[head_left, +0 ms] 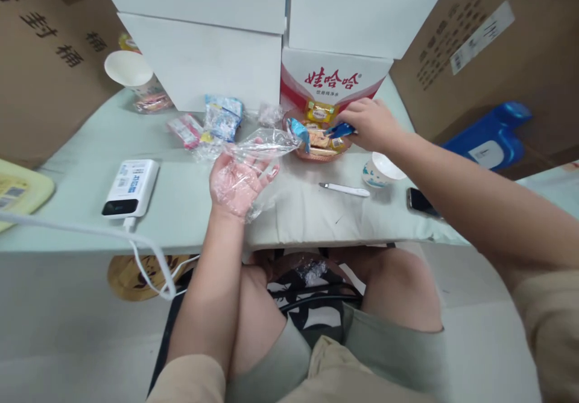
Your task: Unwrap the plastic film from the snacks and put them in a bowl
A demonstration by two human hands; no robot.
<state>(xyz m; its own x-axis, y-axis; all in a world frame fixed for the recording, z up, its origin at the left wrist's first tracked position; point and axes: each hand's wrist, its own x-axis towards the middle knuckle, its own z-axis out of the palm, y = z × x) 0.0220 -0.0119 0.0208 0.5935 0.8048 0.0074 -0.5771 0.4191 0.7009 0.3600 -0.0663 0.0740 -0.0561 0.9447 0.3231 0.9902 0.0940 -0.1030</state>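
Note:
My left hand (239, 183) is palm up above the table, its fingers loosely curled under a clear plastic bag (271, 142). The bag drapes over the palm and reaches right to the basket. My right hand (368, 124) is closed on a small shiny blue packet (340, 130) over the right side of the basket. The pinkish woven basket (316, 157) holds several wrapped snacks, among them a yellow packet (321, 111). A light blue packet (299, 133) leans at its left rim, by the bag's end.
Blue and white packets (223, 117) and a pink packet (186, 130) lie left of the basket. A white power bank (132, 188) with a cable sits further left. A white-handled knife (344, 190), paper cup (382, 169) and phone (421, 203) lie right. White boxes (203, 59) stand behind.

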